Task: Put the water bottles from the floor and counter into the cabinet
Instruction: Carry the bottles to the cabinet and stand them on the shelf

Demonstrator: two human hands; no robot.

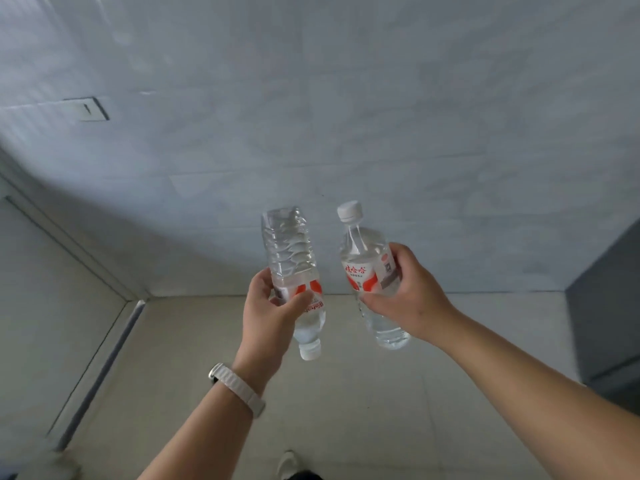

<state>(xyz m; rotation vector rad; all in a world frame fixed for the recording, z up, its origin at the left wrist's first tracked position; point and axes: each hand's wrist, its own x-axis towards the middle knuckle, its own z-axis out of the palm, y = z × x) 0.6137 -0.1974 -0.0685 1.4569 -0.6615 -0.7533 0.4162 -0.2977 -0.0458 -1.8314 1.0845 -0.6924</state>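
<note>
We count two water bottles, both held up in front of the tiled wall (311, 116). The inverted bottle (291, 251), cap down, sits in our left hand (273, 306), fingers and thumb wrapped round its label. The upright bottle (363, 268) is gripped the same way by our right hand (412, 296). Neither is stowed, so we judge that carrying and placing remain. One dark unit (609, 306) at the right edge may be the cabinet. No other bottle shows on the floor (381, 393).
</note>
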